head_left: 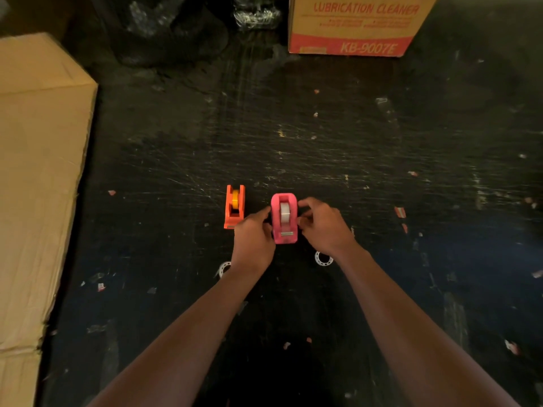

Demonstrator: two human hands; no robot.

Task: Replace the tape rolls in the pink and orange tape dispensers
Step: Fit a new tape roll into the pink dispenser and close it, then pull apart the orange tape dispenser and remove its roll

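Note:
A pink tape dispenser (283,218) stands on the dark scratched table (293,136) with a whitish tape roll (284,212) seated in it. My left hand (252,239) grips its left side and my right hand (326,227) grips its right side, fingers pinched against the walls. Just to the left stands an orange tape dispenser (234,207) holding a yellow tape roll (235,200); my left hand covers its near corner. Two white empty tape cores lie near my wrists, one (224,268) by the left, one (323,257) by the right.
A long plain cardboard box (38,177) lies along the left edge. A printed carton (355,24) stands at the back right, crumpled dark plastic (164,27) at the back left. Small paper and tape scraps are scattered over the table.

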